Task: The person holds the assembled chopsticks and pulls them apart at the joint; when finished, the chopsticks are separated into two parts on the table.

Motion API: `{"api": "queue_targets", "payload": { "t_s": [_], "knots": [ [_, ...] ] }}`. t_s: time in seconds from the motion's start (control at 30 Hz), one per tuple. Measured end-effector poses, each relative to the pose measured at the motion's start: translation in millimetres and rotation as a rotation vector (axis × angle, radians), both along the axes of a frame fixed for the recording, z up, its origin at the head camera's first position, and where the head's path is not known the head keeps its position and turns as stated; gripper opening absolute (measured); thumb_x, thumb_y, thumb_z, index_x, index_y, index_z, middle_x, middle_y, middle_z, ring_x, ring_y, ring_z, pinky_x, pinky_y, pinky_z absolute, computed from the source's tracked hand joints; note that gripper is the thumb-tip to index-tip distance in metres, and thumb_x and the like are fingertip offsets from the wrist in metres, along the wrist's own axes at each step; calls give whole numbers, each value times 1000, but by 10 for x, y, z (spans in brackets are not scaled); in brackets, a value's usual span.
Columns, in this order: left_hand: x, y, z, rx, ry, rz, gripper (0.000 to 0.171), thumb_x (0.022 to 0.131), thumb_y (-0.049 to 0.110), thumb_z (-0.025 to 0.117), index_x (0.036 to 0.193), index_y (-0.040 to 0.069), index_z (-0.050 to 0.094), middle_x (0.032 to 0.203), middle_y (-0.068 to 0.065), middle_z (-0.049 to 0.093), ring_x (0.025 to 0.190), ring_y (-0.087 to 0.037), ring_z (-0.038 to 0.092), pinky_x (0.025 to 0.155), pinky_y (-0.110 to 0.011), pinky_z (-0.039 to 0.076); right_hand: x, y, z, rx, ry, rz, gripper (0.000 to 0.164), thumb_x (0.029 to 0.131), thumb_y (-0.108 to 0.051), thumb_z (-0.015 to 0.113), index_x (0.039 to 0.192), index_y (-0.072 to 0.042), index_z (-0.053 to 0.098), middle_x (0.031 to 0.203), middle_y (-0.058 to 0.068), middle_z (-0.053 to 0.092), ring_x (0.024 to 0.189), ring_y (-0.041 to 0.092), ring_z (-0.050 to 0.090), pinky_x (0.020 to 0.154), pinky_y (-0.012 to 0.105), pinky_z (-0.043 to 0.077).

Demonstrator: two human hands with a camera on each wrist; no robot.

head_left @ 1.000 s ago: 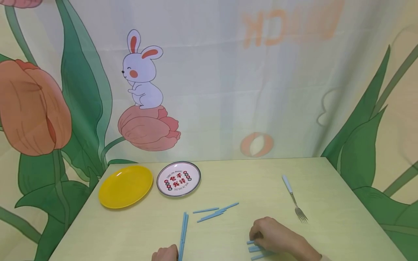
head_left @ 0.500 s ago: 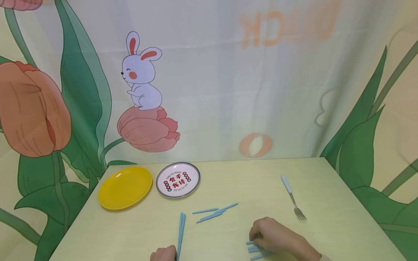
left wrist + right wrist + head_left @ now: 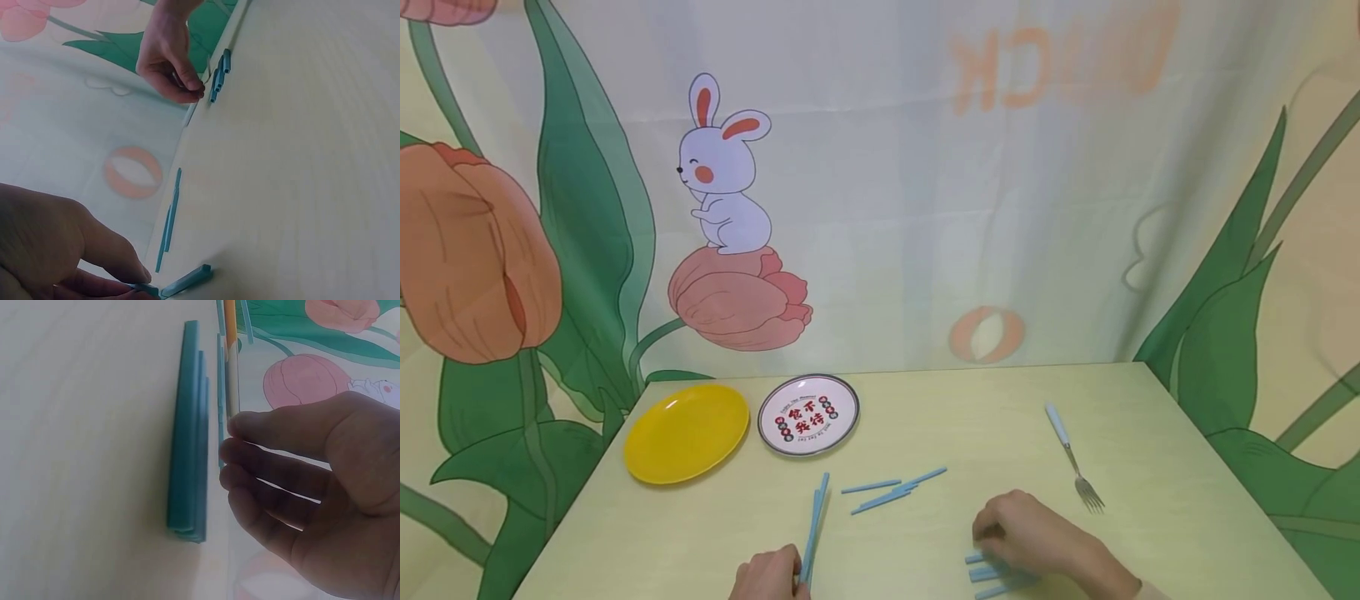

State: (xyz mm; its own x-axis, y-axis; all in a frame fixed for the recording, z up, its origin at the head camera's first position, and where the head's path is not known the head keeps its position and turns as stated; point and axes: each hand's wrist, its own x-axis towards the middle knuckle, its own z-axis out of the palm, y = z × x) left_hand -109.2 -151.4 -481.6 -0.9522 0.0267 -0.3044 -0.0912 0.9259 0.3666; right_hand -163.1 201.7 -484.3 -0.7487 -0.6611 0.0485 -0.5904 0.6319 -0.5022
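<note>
At the front edge of the head view, my left hand (image 3: pixel 767 573) pinches a slim blue stick between thumb and fingers. Close by, further blue sticks (image 3: pixel 813 529) lie nearly lengthwise; in the left wrist view, the thick end of a blue stick (image 3: pixel 187 281) juts past the fingertips. My right hand (image 3: pixel 1026 533) is over a group of several blue sticks (image 3: pixel 988 574) at the front right. Its fingers (image 3: pixel 269 465) curve loosely beside that group in the right wrist view, with nothing between them. Part of the group is hidden under the hand.
More blue sticks (image 3: pixel 883 499) lie crosswise on the table mid-way between the hands. A yellow plate (image 3: pixel 685 433) and a white plate with red lettering (image 3: pixel 808 392) stand at the back left. A fork (image 3: pixel 1067 443) lies at the right. A printed curtain (image 3: pixel 880 208) hangs behind the table.
One blue stick at the left hand now angles out beyond the others, and that hand has come slightly up into view. The right hand has risen a little from its sticks.
</note>
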Motion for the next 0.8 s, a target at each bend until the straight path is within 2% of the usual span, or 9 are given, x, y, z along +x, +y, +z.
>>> {"api": "queue_targets", "payload": {
  "t_s": [0.17, 0.4, 0.67, 0.8],
  "knots": [
    [-28, -31, 46, 28, 70, -6, 13, 79, 12, 73, 79, 8, 60, 62, 1, 54, 58, -15, 50, 57, -31, 42, -28, 1, 74, -37, 23, -17, 13, 84, -4, 68, 91, -11, 76, 90, -6, 74, 82, 1, 64, 69, 22, 53],
    [-92, -7, 113, 48, 48, 57, 11, 82, 12, 74, 83, 9, 64, 64, -1, 54, 59, -18, 49, 59, -30, 42, -66, 1, 202, -57, 19, -32, 12, 87, -6, 68, 96, -9, 75, 93, -1, 73, 81, -1, 62, 70, 21, 53],
    [-195, -41, 212, 57, 177, 2, 8, 81, 12, 73, 84, 10, 66, 65, 2, 53, 59, -17, 47, 58, -31, 41, -133, -27, 344, -51, 134, -33, 11, 86, -8, 70, 94, -15, 74, 91, -5, 71, 79, -1, 57, 69, 22, 51],
    [-261, -59, 274, 48, 290, -47, 7, 80, 11, 73, 83, 11, 66, 63, 5, 53, 56, -15, 46, 54, -29, 40, -169, -51, 432, -51, 184, -46, 11, 85, -9, 72, 94, -16, 73, 92, -5, 71, 79, 1, 58, 71, 24, 52]
  ]
}}
